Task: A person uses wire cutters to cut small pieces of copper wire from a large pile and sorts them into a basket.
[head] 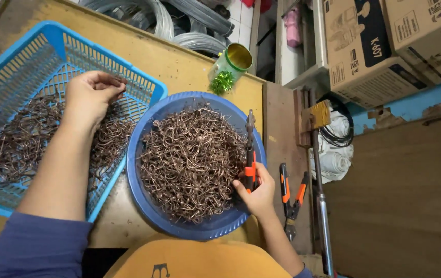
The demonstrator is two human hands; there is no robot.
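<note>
- Two bare hands at work: left hand [90, 96] curls closed on bent copper wire pieces [19, 139] in the blue basket [50, 38]
- right hand [255, 193] grips orange-handled pliers [250, 154] over the blue bowl [151, 206] heaped with wire
- second pliers [292, 193] lie just beside

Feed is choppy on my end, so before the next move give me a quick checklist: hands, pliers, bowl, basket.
1. Right hand grips the orange-handled pliers over the bowl rim: ok.
2. Pliers' tips hold a wire piece: cannot tell, tips too small to see.
3. Left hand is in the blue basket, fingers curled over the wire pieces: ok; whether it holds one, cannot tell.
4. Blue bowl sits fully on the table, heaped with copper-coloured wire hooks: ok.
5. Spare pliers lie beside the bowl, apart from the right hand: ok.
</note>
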